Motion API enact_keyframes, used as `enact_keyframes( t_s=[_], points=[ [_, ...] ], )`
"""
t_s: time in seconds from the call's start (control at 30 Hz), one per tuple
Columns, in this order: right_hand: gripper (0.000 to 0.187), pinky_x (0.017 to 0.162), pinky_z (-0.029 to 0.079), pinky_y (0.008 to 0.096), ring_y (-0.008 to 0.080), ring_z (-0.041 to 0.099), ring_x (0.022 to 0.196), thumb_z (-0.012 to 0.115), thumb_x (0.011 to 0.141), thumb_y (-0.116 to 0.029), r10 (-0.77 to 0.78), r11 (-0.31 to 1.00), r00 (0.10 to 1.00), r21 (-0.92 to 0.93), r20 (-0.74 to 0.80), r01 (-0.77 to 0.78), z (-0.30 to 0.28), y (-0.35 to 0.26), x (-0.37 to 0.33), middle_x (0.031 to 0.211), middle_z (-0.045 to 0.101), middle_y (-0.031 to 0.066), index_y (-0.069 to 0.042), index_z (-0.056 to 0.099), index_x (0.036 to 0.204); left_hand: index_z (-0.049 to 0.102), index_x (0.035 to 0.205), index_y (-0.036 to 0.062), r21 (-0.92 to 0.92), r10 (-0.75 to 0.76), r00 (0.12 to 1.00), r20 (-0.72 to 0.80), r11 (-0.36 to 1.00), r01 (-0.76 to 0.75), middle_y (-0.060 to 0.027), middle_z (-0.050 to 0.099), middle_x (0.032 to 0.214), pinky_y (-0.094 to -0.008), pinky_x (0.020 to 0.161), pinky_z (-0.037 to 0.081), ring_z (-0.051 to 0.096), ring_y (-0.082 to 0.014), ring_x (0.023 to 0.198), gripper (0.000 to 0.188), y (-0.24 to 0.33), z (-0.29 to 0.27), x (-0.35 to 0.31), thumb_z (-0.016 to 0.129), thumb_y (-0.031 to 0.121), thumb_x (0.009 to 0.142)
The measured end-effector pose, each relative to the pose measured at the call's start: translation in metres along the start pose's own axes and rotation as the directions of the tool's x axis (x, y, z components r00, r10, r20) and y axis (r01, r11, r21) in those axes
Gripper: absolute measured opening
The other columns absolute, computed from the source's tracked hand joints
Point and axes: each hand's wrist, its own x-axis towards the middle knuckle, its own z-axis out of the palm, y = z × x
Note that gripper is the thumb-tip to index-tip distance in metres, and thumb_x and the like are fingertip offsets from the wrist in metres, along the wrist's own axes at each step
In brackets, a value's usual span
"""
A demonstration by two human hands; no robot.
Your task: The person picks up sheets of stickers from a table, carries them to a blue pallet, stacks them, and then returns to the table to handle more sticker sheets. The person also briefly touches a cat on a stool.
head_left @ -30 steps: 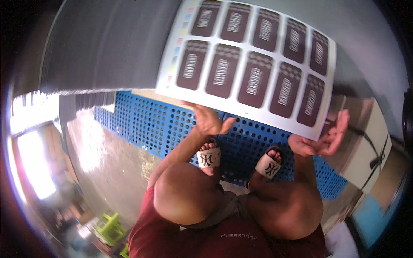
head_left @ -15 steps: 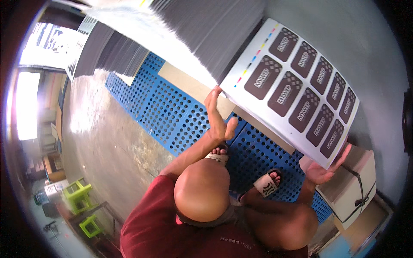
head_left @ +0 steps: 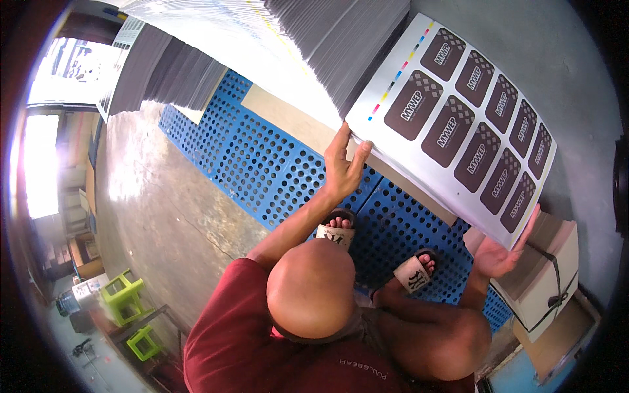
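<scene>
1. Workpiece: From where I stood, the printed sheets (head_left: 460,131) lay in a pile in front of the person, against the grey end of a tall paper stack (head_left: 354,39). The top sheet faced up and carried ten dark brown rounded panels in two rows of five, with a strip of small colour marks along its left margin.

2. Left hand: The left hand (head_left: 344,165) was at the near left corner of the pile. Its fingers pointed up at the corner and its thumb stood spread beside the near edge. The hand was open, not clenched.

3. Right hand: The right hand (head_left: 496,257) was at the near right corner, palm turned toward the pile, fingers extended along the right edge. It was also open; how firmly it pressed, I could not tell.

4. Adjacent items: A strapped paper bundle (head_left: 536,296) stood just beyond the right hand, bound with dark cord. A second paper stack (head_left: 167,69) stood farther left.

5. Footing: The person's feet, in pale-strapped sandals (head_left: 412,273), rested on a blue perforated platform (head_left: 262,171).

6. Background: Two green stools (head_left: 124,298) stood well apart, at lower left.
</scene>
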Motion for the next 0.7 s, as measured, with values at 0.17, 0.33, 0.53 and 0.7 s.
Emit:
enact_keyframes(
  t_s=[0.17, 0.33, 0.53, 0.7],
  points=[
    [0.087, 0.115, 0.021, 0.0498, 0.0372, 0.026, 0.14, 0.033, 0.087, -0.055, -0.012, 0.999, 0.999, -0.032, -0.036, 0.011, -0.003, 0.005, -0.002, 0.152, 0.023, 0.0237, 0.004, 0.015, 0.148, 0.052, 0.115, -0.0104, 0.078, 0.057, 0.997, 0.045, 0.995, -0.061, -0.0194, 0.064, 0.099, -0.0338, 0.082, 0.048, 0.061, -0.0224, 0.092, 0.055, -0.002, -0.002, 0.002, 0.076, 0.026, 0.081],
    [0.091, 0.115, 0.021, 0.0507, 0.0369, 0.027, 0.14, 0.029, 0.089, -0.064, 0.024, 0.989, 0.996, 0.147, -0.091, -0.01, 0.0, 0.001, -0.002, 0.152, 0.022, 0.0227, 0.003, 0.015, 0.148, 0.052, 0.117, -0.0096, 0.06, 0.039, 0.995, 0.086, 0.997, -0.044, -0.022, 0.065, 0.1, -0.0372, 0.084, 0.048, 0.064, -0.0278, 0.094, 0.067, 0.001, -0.002, 0.009, 0.082, 0.032, 0.074],
    [0.084, 0.109, 0.033, 0.0504, 0.0337, 0.044, 0.129, 0.025, 0.093, -0.066, 0.545, 0.834, 0.717, 0.368, -0.434, -0.411, -0.044, 0.035, 0.029, 0.138, 0.046, 0.0205, 0.002, 0.038, 0.14, 0.052, 0.119, -0.0104, 0.091, -0.091, 0.981, 0.174, 0.993, 0.076, -0.0253, 0.065, 0.103, -0.0411, 0.09, 0.048, 0.064, -0.0325, 0.101, 0.079, 0.02, -0.014, 0.015, 0.084, 0.041, 0.068],
    [0.083, 0.108, 0.033, 0.0501, 0.0335, 0.045, 0.128, 0.025, 0.093, -0.066, 0.628, 0.769, 0.687, 0.425, -0.366, -0.477, -0.077, 0.071, 0.015, 0.136, 0.047, 0.0204, 0.002, 0.039, 0.138, 0.053, 0.118, -0.0118, 0.081, -0.125, 0.962, 0.241, 0.991, 0.109, -0.0261, 0.065, 0.104, -0.0413, 0.091, 0.047, 0.064, -0.0326, 0.102, 0.092, 0.021, -0.013, 0.021, 0.09, 0.046, 0.057]
  ],
)
